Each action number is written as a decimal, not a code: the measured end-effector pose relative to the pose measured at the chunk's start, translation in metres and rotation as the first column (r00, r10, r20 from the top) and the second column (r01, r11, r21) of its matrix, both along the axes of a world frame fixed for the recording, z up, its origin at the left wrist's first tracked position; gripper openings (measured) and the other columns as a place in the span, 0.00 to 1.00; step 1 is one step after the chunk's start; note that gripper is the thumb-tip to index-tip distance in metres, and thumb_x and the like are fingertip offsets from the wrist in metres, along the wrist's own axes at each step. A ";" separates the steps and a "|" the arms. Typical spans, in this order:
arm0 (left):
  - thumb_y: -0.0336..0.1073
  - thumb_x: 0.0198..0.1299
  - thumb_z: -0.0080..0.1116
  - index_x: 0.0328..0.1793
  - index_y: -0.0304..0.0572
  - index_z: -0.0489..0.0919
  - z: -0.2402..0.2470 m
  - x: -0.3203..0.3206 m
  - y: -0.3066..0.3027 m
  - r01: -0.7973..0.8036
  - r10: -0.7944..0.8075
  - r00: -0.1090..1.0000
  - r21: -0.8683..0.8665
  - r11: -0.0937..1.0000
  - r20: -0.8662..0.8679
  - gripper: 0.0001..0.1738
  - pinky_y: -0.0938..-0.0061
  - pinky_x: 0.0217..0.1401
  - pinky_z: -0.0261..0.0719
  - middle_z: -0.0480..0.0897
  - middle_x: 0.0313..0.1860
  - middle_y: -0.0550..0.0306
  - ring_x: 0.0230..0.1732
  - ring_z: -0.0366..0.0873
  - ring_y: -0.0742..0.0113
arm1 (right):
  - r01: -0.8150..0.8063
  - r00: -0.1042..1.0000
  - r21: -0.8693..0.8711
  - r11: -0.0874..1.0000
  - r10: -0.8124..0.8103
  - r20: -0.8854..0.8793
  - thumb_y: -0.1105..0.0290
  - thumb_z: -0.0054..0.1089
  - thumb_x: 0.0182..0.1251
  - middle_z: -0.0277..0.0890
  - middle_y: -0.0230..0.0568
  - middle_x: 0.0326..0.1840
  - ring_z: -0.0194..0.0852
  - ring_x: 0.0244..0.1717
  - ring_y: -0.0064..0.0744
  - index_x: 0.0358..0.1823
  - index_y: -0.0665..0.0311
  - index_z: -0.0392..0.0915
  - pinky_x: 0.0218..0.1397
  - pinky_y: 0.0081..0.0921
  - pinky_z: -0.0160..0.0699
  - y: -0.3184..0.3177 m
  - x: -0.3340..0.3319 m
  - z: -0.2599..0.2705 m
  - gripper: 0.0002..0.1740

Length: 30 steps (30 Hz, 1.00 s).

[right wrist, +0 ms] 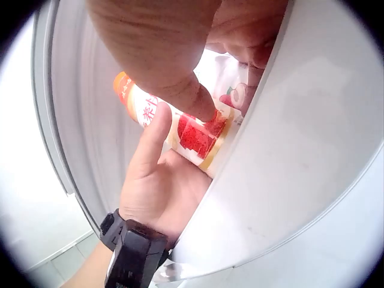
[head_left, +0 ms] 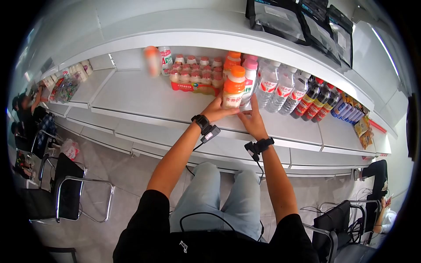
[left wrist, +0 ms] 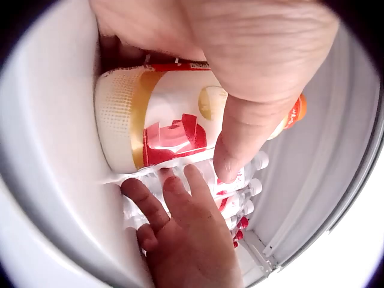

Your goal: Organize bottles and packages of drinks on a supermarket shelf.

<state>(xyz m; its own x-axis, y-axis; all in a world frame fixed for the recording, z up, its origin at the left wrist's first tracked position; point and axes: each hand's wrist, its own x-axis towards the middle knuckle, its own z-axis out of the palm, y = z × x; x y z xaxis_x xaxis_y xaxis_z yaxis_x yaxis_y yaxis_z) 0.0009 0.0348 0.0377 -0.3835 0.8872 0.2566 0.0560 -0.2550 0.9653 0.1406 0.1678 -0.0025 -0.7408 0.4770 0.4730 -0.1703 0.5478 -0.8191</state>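
Note:
My left hand (head_left: 218,110) grips the lower part of an orange-capped bottle (head_left: 233,90), which stands upright on the shelf; its white, gold and red label (left wrist: 174,129) shows in the left wrist view. Directly behind it is another orange-capped bottle (head_left: 231,60). A pink-capped bottle (head_left: 249,72) stands close on its right. My right hand (head_left: 255,122) is low beside these bottles, fingers extended along the pink-capped one's right side. In the right wrist view, the right thumb touches the front bottle's label (right wrist: 195,135); the other fingertips are partly hidden.
Left of the hands are a pack of small bottles (head_left: 193,76), a white-and-green bottle (head_left: 166,61) and a blurred orange-capped one (head_left: 153,61). Clear bottles (head_left: 280,90), dark bottles (head_left: 315,101) and snack bags (head_left: 363,131) stand rightward. An upper shelf (head_left: 193,41) overhangs. Chairs (head_left: 72,188) stand behind.

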 end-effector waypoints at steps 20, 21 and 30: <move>0.35 0.55 0.71 0.71 0.40 0.66 -0.019 -0.020 -0.002 0.079 -0.079 0.997 -0.062 0.995 -0.010 0.38 0.68 0.64 0.76 0.78 0.61 0.55 0.60 0.78 0.66 | 0.056 0.998 -0.251 0.966 -0.062 -0.014 0.68 0.69 0.62 0.66 0.51 0.70 0.76 0.35 0.25 0.74 0.67 0.55 0.39 0.22 0.78 0.002 0.006 0.007 0.42; 0.35 0.55 0.71 0.71 0.40 0.65 -0.018 -0.019 -0.003 0.070 -0.071 0.997 -0.067 0.995 -0.016 0.39 0.68 0.65 0.76 0.77 0.62 0.55 0.61 0.77 0.66 | 0.087 0.996 -0.217 0.972 -0.086 0.014 0.67 0.71 0.61 0.68 0.51 0.68 0.76 0.34 0.24 0.73 0.67 0.57 0.39 0.23 0.78 0.003 0.005 0.007 0.43; 0.31 0.55 0.70 0.73 0.41 0.58 -0.029 -0.019 -0.002 -0.020 0.020 1.000 0.033 0.999 -0.006 0.42 0.66 0.67 0.74 0.73 0.66 0.53 0.65 0.73 0.64 | 0.220 0.975 -0.061 0.974 -0.221 -0.012 0.60 0.76 0.56 0.78 0.51 0.59 0.73 0.29 0.21 0.69 0.66 0.65 0.35 0.21 0.75 0.001 0.005 0.005 0.42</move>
